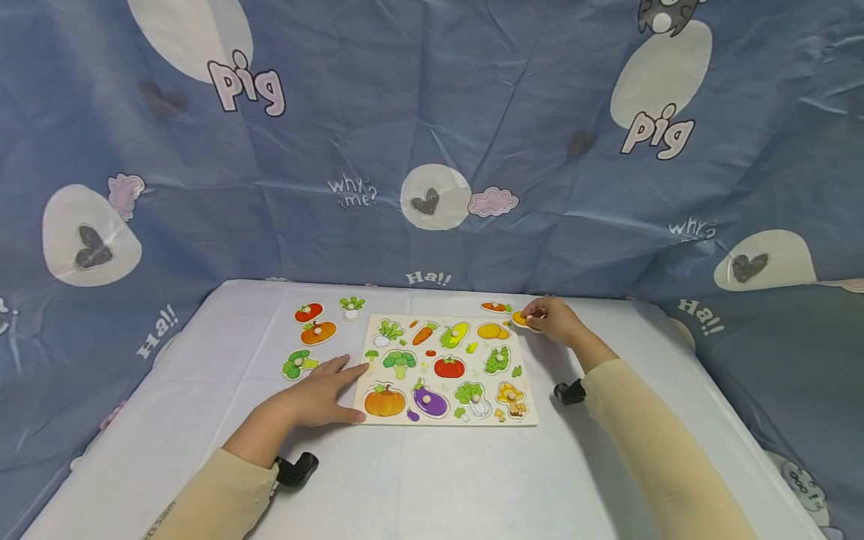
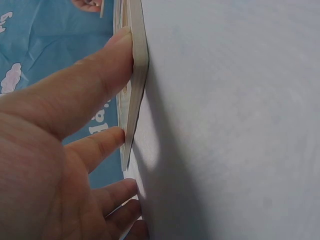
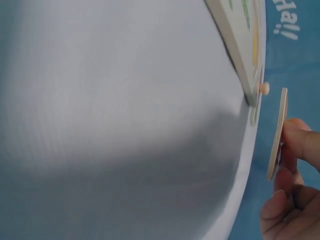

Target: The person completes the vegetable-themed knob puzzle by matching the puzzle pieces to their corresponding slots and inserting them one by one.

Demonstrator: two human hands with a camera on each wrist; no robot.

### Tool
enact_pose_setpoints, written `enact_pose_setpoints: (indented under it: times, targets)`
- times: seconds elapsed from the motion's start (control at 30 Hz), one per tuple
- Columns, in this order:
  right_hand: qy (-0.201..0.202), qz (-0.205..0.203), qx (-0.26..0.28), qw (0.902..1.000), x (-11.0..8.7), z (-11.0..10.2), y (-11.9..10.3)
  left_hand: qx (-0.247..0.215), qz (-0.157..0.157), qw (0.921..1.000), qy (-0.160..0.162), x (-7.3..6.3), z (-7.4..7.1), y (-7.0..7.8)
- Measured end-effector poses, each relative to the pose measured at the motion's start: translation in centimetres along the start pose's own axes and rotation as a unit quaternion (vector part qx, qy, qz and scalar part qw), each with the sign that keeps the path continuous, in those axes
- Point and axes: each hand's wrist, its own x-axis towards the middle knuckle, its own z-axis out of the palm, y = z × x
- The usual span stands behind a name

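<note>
A pale wooden puzzle board (image 1: 439, 382) printed with vegetables lies flat on the table. Along its left edge rests my left hand (image 1: 324, 394), fingers spread and fairly straight; in the left wrist view the thumb (image 2: 117, 62) presses the board's rim. Past the board's far right corner, my right hand (image 1: 556, 321) pinches a yellow potato puzzle piece (image 1: 519, 319). The right wrist view shows that thin piece (image 3: 278, 135) edge-on, held up off the table between thumb and fingers. Knobbed corn (image 1: 455, 335), eggplant (image 1: 432, 405) and mushroom (image 1: 510, 400) pieces sit in the board.
Left of the board lie loose tomato (image 1: 308, 313), pumpkin (image 1: 318, 332), broccoli (image 1: 298, 364) and turnip (image 1: 352, 307) pieces. A carrot piece (image 1: 496, 307) lies behind the board, near the right hand. Blue printed cloth (image 1: 324, 240) hangs behind the white table (image 1: 432, 487).
</note>
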Motion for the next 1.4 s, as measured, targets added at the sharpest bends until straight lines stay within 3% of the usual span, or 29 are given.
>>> enact_pose_setpoints:
  times: [0.57, 0.97, 1.4]
  targets:
    - [-0.032, -0.057, 0.009, 0.9978, -0.1, 1.2, -2.2, -0.003, -0.003, 1.0000, -0.004, 0.1, -0.3, 0.0]
    - [-0.049, -0.086, -0.018, 0.9949, 0.3, 2.0, -3.9, 0.000, -0.002, 1.0000, -0.004, 0.1, -0.7, 0.1]
    - [-0.061, -0.064, -0.015, 0.9959, 1.1, 3.5, -4.0, -0.005, 0.000, 1.0000, -0.002, 0.0, -0.3, 0.2]
